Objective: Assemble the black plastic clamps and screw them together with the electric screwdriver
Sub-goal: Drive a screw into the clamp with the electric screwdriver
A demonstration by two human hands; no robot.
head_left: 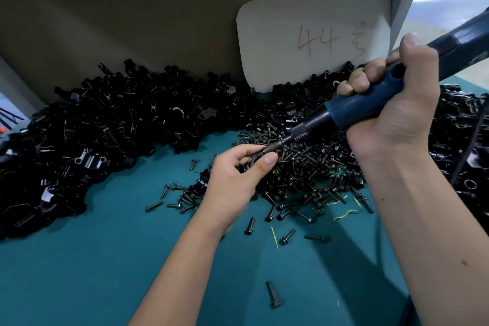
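Observation:
My left hand (235, 180) pinches a black plastic clamp (256, 158) between thumb and fingers, just above the teal table. My right hand (391, 103) grips the blue electric screwdriver (370, 106), which slants down to the left. Its bit (275, 146) meets a screw at the top of the held clamp. Most of the clamp is hidden by my fingers. A heap of dark screws (304, 167) lies right under the tool.
A long pile of black clamp parts (105, 124) runs along the back of the teal table (105, 259). More black parts (460, 140) lie at the right. Loose screws (274, 294) are scattered near me. A cardboard wall with a card marked 44 (312, 34) stands behind.

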